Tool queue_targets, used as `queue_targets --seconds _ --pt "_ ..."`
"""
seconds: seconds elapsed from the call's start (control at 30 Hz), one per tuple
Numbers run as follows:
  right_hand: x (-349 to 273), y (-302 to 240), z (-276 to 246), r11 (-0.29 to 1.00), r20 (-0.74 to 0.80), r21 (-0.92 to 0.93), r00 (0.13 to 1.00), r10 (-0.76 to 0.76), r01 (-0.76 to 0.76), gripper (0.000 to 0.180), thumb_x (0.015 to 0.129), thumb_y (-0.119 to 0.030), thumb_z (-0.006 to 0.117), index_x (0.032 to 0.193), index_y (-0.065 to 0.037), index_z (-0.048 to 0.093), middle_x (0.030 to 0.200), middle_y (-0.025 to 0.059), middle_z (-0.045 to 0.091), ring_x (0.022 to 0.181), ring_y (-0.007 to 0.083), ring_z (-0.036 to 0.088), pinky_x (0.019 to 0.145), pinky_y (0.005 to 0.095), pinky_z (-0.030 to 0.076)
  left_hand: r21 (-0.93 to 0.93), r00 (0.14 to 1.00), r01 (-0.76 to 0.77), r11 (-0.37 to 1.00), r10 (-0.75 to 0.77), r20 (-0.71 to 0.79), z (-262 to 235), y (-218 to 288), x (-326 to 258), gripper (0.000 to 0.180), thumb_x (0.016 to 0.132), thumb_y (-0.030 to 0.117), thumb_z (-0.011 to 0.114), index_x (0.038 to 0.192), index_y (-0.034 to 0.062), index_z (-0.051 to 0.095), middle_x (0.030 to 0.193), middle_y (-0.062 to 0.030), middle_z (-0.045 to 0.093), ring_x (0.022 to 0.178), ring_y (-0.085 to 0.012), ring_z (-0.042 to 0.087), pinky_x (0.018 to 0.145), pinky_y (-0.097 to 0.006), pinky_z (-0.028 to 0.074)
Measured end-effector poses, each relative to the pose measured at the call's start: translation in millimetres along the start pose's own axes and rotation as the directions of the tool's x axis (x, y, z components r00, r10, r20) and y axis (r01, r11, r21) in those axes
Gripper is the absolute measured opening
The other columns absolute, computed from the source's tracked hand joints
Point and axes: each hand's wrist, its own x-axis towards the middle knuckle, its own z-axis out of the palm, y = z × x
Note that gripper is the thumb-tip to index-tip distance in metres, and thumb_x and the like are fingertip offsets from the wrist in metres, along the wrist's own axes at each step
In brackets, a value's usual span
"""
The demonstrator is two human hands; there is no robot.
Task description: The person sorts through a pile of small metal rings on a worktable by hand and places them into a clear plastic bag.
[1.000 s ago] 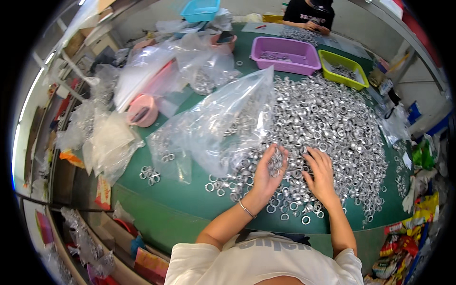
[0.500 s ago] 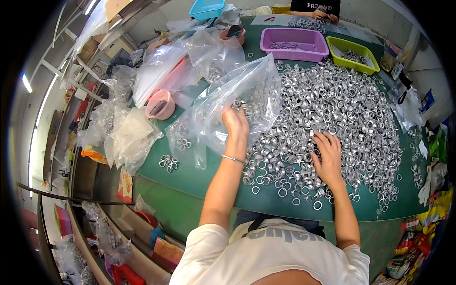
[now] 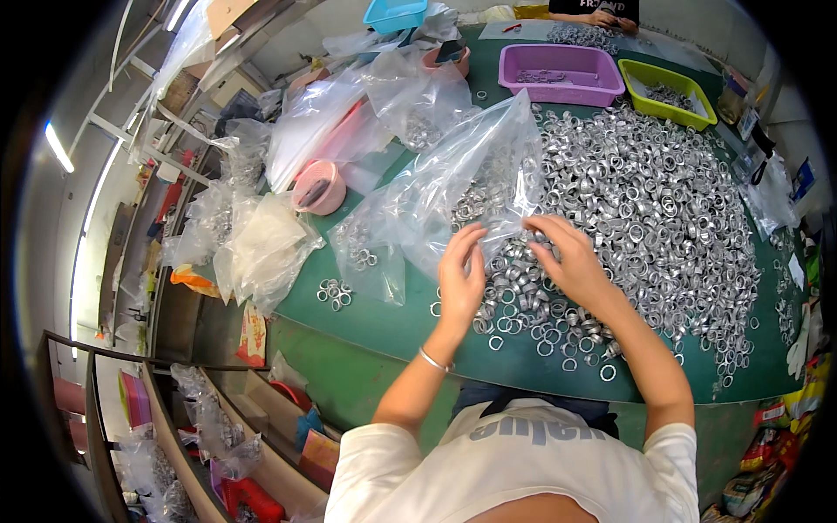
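Note:
A large clear plastic bag [image 3: 429, 193] lies on the table with many silver metal rings inside it. My left hand [image 3: 462, 268] is closed at the bag's near edge, fingertips pinching the film. On the other side of the bag's mouth, my right hand [image 3: 565, 257] has its fingertips closed on the film. A wide heap of silver rings [image 3: 649, 205] spreads to the right, and some lie just below my hands. A smaller clear bag with rings [image 3: 364, 257] sits left of my left hand, near a little group of loose rings [image 3: 335, 294].
A purple tray [image 3: 562, 93] and a yellow-green tray [image 3: 670, 115] stand behind the heap. At left are a pink basket [image 3: 331, 193] and crumpled bags [image 3: 266, 248]. Across the green table [image 3: 349, 327] a person's hands [image 3: 606, 19] work. Shelving [image 3: 218, 427] stands at lower left.
My right hand has left the ring heap and moved left to the bag's edge. My left hand has come out of the bag, nearer to me, onto its edge. The view has shifted slightly.

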Motion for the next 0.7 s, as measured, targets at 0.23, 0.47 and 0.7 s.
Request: queue_targets --seconds 0.23,0.47,0.7 --pt "77 59 108 0.972 0.024 -0.226 0.997 0.068 -0.061 0.034 0.073 -0.005 0.064 0.105 0.003 0.053 0.1 0.0213 0.058 0.101 0.0373 0.054 0.085 0.0405 0.044 0.145 0.99 -0.035 0.989 0.015 0.139 -18 -9 11 0.034 0.087 -0.002 0.041 0.12 -0.0067 0.048 0.128 -0.0235 0.048 0.121 -0.0313 0.045 0.099 -0.032 0.035" --pt "90 73 129 0.847 0.097 -0.523 0.981 0.168 -0.094 0.036 0.066 -0.008 0.069 0.097 0.002 0.054 0.098 0.0198 0.058 0.094 0.0332 0.056 0.079 0.0408 0.045 0.384 0.986 0.167 0.908 -0.161 -0.047 -17 -26 83 0.043 0.079 -0.003 0.047 0.121 -0.0075 0.044 0.117 -0.028 0.052 0.108 -0.0412 0.05 0.093 -0.042 0.039" --pt "86 77 134 0.876 0.157 -0.454 0.954 0.257 -0.161 0.026 0.071 0.001 0.055 0.095 0.006 0.051 0.096 0.0238 0.057 0.091 0.0403 0.058 0.075 0.0463 0.047 0.719 0.979 0.103 0.688 -0.199 0.05 -21 -65 118 0.046 0.072 -0.001 0.051 0.117 -0.0003 0.05 0.114 -0.0261 0.053 0.108 -0.0406 0.049 0.09 -0.044 0.04"
